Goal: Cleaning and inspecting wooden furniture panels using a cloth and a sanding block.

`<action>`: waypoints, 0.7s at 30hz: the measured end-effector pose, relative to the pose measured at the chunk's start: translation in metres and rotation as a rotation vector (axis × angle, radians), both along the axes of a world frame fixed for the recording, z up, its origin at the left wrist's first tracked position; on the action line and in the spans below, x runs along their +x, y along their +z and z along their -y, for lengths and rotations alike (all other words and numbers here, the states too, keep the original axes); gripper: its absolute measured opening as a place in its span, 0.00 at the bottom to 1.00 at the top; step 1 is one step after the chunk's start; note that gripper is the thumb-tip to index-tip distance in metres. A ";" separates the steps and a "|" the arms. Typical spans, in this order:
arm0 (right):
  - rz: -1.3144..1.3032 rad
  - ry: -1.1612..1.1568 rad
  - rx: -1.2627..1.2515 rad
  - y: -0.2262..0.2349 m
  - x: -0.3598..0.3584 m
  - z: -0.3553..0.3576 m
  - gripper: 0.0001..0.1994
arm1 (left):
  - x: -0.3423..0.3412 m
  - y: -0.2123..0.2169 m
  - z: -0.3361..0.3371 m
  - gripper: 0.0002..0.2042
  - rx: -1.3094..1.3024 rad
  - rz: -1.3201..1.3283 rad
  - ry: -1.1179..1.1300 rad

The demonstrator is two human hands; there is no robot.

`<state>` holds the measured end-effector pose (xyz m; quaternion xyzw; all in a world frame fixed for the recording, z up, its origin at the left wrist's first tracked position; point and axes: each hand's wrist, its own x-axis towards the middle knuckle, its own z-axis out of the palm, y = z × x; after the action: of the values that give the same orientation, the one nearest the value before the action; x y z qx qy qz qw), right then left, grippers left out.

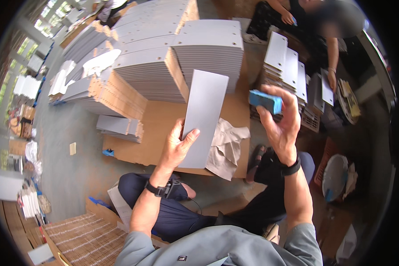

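Note:
A flat light-grey board (207, 104) stands tilted in front of me, its lower left edge gripped by my left hand (178, 146) with the thumb across its face. To the right of it, my right hand (282, 119) is raised and pinches a small blue block (265, 102) between thumb and fingers. The block and the board are apart. Behind the board's lower right side lies a crumpled beige cloth (228, 148) on the brown cardboard sheet (159, 117).
Tall stacks of grey boards (207, 37) rise beyond the cardboard. A lower pile (119, 125) sits at its left. Another person (292, 20) reaches toward boards (277, 53) at the far right. A round basin (334, 175) stands at right, a woven bamboo chair (84, 235) at lower left.

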<state>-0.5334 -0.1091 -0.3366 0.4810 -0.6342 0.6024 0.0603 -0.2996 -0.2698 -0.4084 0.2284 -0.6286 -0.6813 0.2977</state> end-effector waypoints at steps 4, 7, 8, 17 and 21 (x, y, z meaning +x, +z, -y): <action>-0.091 0.110 0.008 0.011 -0.019 0.002 0.23 | 0.004 0.010 -0.012 0.22 -0.042 0.129 -0.230; -0.167 0.097 0.067 0.013 -0.032 0.002 0.22 | 0.003 0.009 -0.019 0.24 -0.068 0.132 -0.325; -0.162 0.089 0.074 0.011 -0.034 0.001 0.22 | 0.004 0.008 -0.019 0.24 -0.054 0.169 -0.359; -0.179 0.257 0.137 0.002 -0.043 -0.003 0.21 | 0.006 0.015 -0.024 0.23 0.089 0.233 -0.464; -0.136 0.297 0.100 0.003 -0.041 -0.003 0.20 | 0.006 0.019 -0.024 0.24 0.115 0.253 -0.499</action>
<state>-0.5740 -0.1059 -0.3336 0.6115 -0.5797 0.5385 -0.0106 -0.2937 -0.2462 -0.3898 0.1662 -0.6580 -0.7339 0.0264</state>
